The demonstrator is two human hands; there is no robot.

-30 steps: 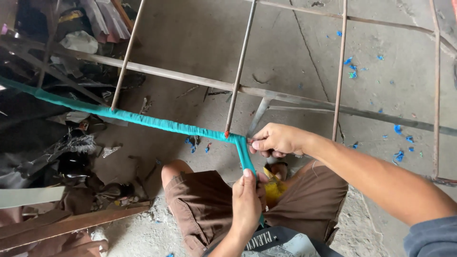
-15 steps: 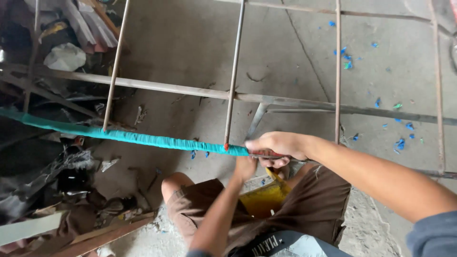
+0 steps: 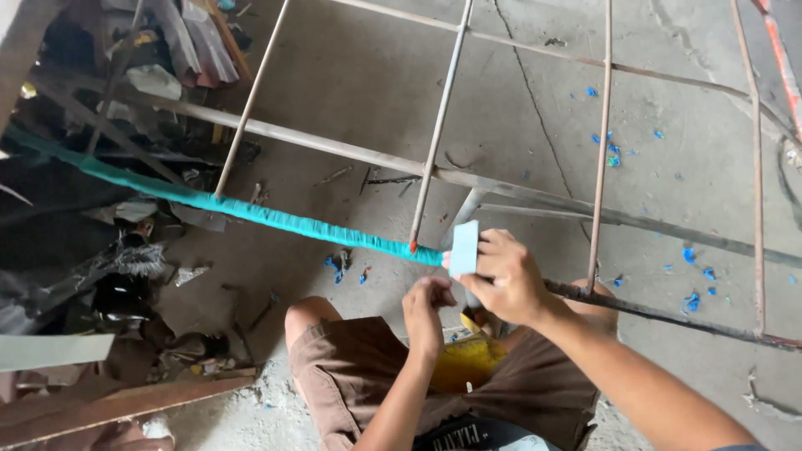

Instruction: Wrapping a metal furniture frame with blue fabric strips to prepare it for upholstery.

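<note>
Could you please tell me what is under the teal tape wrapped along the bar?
The teal tape wrapping covers a metal bar; its bare, dark, rusty continuation shows past the right hand. The covered metal itself cannot be seen.

The place is a rough metal workshop, or a yard used as one. Under the grip lies a bare, cracked concrete floor (image 3: 376, 75), dusty and strewn with small blue plastic scraps (image 3: 690, 252). A welded frame of rusty steel rods (image 3: 603, 142) stretches beyond and to both sides of the grip, one bar wound in teal strip (image 3: 251, 210). Far to the left of the grip, scrap is heaped: metal offcuts, crumpled sheets and dark rubbish (image 3: 100, 276), with a rusted flat bar (image 3: 125, 405) lying on the floor below.
</note>
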